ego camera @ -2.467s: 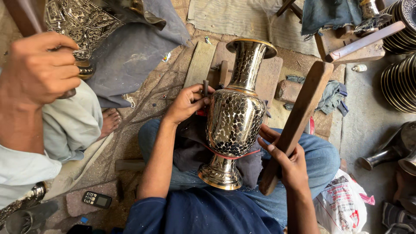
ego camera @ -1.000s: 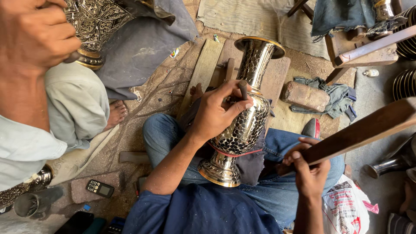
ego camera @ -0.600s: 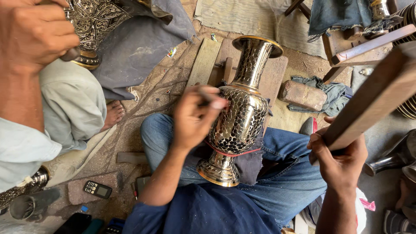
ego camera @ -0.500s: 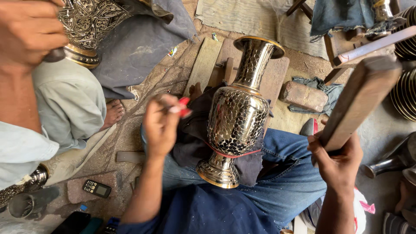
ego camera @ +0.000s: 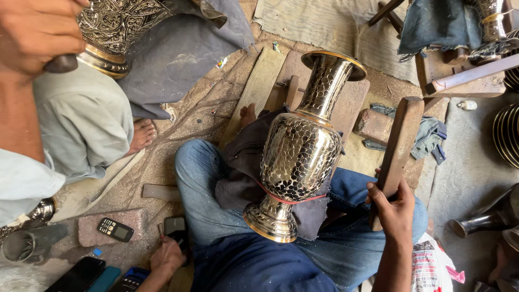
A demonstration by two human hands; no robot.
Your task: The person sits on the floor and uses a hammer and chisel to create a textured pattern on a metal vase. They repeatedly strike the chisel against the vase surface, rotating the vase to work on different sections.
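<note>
Small keypad phone (ego camera: 115, 230) with lit screen on a brick at the floor's lower left, dark-screened phones (ego camera: 81, 274) near it, white-red printed bag (ego camera: 430, 269) lower right.

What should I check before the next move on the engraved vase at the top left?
1. Left hand gripping the dark tool handle: ok, fist closed round it.
2. Engraved vase cushioned by the grey cloth: ok.
3. Tool tip placed on the vase: cannot tell, hidden by the hand.
4. Right hand steadying the vase: cannot tell, out of view.
5. Co-worker's wooden bat clear of this vase: ok, it is far off, beside the brass vase.
</note>
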